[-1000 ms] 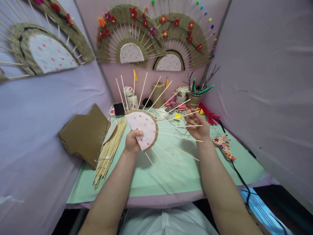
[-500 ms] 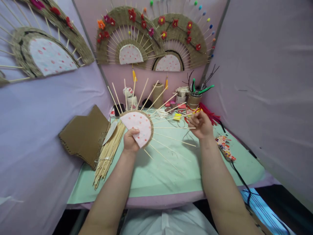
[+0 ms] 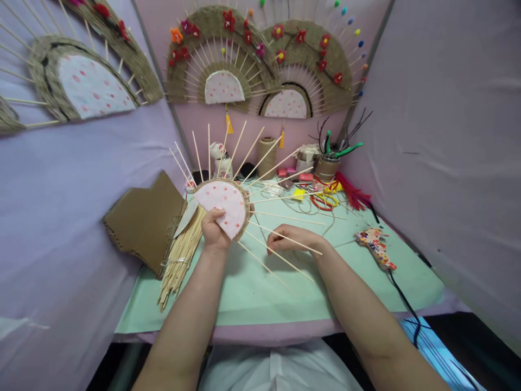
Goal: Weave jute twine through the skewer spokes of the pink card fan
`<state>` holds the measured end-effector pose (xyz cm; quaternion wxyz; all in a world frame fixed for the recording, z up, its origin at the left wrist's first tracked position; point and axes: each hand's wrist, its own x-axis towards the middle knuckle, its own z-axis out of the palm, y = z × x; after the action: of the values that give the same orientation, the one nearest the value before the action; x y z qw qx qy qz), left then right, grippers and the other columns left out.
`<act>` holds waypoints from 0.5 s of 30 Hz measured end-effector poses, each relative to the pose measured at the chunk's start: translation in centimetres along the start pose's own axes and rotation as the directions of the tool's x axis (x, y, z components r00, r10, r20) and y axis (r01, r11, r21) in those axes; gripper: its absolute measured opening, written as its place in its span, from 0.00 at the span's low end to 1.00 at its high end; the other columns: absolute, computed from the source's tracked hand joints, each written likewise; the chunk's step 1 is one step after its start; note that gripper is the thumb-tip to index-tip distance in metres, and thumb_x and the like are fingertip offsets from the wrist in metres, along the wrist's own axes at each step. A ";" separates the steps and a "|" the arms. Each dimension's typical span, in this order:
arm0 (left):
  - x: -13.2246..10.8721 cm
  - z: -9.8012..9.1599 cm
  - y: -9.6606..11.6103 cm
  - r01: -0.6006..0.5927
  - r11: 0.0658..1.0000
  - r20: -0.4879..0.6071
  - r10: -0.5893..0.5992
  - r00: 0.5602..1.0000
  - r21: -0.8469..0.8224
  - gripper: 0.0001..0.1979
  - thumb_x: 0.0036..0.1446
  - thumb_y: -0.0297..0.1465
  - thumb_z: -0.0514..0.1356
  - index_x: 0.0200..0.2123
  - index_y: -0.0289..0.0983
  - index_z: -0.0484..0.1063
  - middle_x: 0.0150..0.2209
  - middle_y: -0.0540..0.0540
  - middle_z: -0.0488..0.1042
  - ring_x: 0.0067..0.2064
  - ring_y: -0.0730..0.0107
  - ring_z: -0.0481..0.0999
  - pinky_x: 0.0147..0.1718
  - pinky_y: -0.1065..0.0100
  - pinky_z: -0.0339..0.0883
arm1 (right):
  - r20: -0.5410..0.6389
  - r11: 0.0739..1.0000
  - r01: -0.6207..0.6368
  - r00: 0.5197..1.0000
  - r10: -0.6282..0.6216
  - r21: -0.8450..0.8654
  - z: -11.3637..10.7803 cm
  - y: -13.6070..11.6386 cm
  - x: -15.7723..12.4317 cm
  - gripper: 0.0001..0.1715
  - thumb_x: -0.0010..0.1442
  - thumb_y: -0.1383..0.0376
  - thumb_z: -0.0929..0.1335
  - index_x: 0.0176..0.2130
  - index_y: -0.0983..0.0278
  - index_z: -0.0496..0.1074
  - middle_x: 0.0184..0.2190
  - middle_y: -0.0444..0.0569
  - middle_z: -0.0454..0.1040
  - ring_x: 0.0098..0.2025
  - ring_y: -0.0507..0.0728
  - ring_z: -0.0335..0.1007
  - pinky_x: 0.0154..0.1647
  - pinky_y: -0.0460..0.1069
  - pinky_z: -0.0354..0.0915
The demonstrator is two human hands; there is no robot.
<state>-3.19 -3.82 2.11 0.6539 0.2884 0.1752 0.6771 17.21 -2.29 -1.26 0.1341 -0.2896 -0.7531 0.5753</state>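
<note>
My left hand is closed on the lower edge of a half-round fan frame, pink dotted fabric rimmed with jute cord, with several thin wooden skewers fanning out from it. It holds the frame up over the green mat. My right hand lies low over the mat behind the lower skewers, fingers curled toward the left near a thin jute string that trails from the frame's rim. What those fingers hold is hidden.
A bundle of skewers and stacked cardboard pieces lie at the left. At the back stand a jute spool, a tool cup, red scissors and red pipe cleaners. A glue gun lies right. Finished fans hang on the walls.
My right hand has dropped from the upper right skewer tips down and left to the mat beside the frame. The frame has shifted slightly left and turned.
</note>
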 end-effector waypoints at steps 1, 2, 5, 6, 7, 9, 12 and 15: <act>-0.1 0.0 0.0 0.013 1.000 0.011 -0.013 1.000 0.003 0.31 0.38 0.28 0.55 0.52 0.38 0.67 0.50 0.41 0.73 0.54 0.49 0.69 0.48 0.47 0.66 | -0.012 1.000 0.003 1.000 -0.003 0.009 0.0 0.1 0.0 0.17 0.49 0.55 0.70 0.28 0.67 0.75 0.22 0.42 0.69 0.24 0.48 0.57 0.26 0.44 0.53; -0.1 0.1 0.0 0.025 1.000 0.019 -0.025 0.999 0.009 0.31 0.39 0.28 0.55 0.52 0.38 0.67 0.50 0.40 0.73 0.54 0.49 0.69 0.48 0.47 0.66 | -0.030 1.000 0.003 1.000 -0.002 0.018 -0.1 0.3 0.0 0.17 0.49 0.54 0.70 0.28 0.67 0.75 0.22 0.42 0.69 0.24 0.48 0.57 0.26 0.44 0.53; -0.2 0.1 0.1 0.054 0.998 0.033 -0.055 0.998 0.027 0.31 0.39 0.29 0.54 0.52 0.38 0.66 0.50 0.40 0.73 0.54 0.49 0.69 0.49 0.48 0.66 | -0.051 1.000 -0.019 0.998 0.021 0.025 -0.6 0.6 -0.3 0.18 0.49 0.53 0.70 0.28 0.67 0.75 0.19 0.40 0.64 0.22 0.47 0.53 0.23 0.44 0.50; -0.1 0.0 0.1 0.060 0.998 0.036 -0.061 0.997 0.028 0.31 0.39 0.29 0.54 0.53 0.37 0.66 0.50 0.39 0.73 0.54 0.49 0.69 0.49 0.47 0.66 | -0.044 0.999 -0.028 0.999 0.029 0.023 -0.7 0.6 -0.5 0.19 0.49 0.53 0.70 0.29 0.67 0.75 0.18 0.39 0.62 0.21 0.46 0.51 0.22 0.43 0.48; -0.1 0.0 0.1 0.061 0.998 0.039 -0.062 0.997 0.026 0.31 0.40 0.29 0.55 0.52 0.37 0.66 0.49 0.39 0.73 0.54 0.49 0.69 0.49 0.47 0.66 | -0.034 0.999 -0.036 0.999 0.036 0.022 -0.8 0.5 -0.6 0.19 0.49 0.53 0.69 0.29 0.67 0.74 0.17 0.38 0.60 0.20 0.46 0.49 0.21 0.43 0.47; -0.1 0.1 0.1 0.056 0.998 0.036 -0.057 0.998 0.021 0.31 0.40 0.28 0.55 0.52 0.37 0.66 0.49 0.39 0.73 0.54 0.49 0.69 0.48 0.47 0.66 | -0.018 0.999 -0.044 0.999 0.045 0.028 -1.0 0.3 -0.8 0.19 0.49 0.53 0.69 0.29 0.68 0.74 0.16 0.38 0.58 0.20 0.46 0.47 0.21 0.43 0.45; -0.1 0.1 0.1 0.047 0.998 -0.013 -0.047 0.999 0.030 0.30 0.39 0.27 0.55 0.51 0.37 0.67 0.49 0.40 0.74 0.54 0.50 0.69 0.49 0.48 0.66 | -0.026 0.998 -0.048 0.998 0.049 0.039 -1.1 0.0 -1.0 0.19 0.48 0.53 0.70 0.29 0.68 0.74 0.17 0.39 0.61 0.21 0.46 0.49 0.21 0.43 0.47; 0.1 0.0 0.1 0.032 0.998 -0.050 -0.029 0.998 0.047 0.29 0.38 0.26 0.56 0.49 0.38 0.68 0.48 0.41 0.75 0.53 0.51 0.70 0.49 0.49 0.66 | -0.058 0.998 -0.060 0.996 0.061 0.024 -1.3 -0.1 -1.3 0.19 0.48 0.53 0.70 0.29 0.68 0.74 0.17 0.39 0.61 0.21 0.46 0.50 0.21 0.43 0.48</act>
<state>-3.27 -3.78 2.25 0.6526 0.2843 0.2116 0.6697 18.88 -2.07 -0.65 0.1422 -0.3276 -0.7332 0.5787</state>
